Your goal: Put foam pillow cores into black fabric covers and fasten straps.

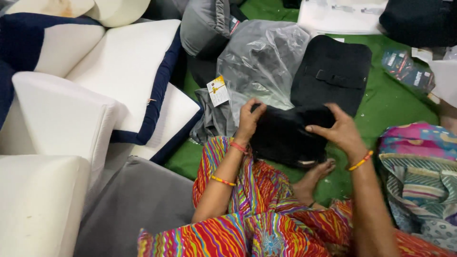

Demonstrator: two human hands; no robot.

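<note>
Green turf mat (390, 102); both hands (250, 121) (340, 131) grip soft black fabric cover (285, 135).

Head camera looks steeply down, close over the lap and green floor mat (381, 102).

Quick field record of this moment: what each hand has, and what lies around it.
left hand: grips the left edge of the black fabric cover
right hand: grips the cover's right edge
behind cover: clear plastic bag, flat black pad
floor: green mat
left side: white foam cushions, some with navy trim
right side: patterned cloth bag
below cover: bare foot
</note>
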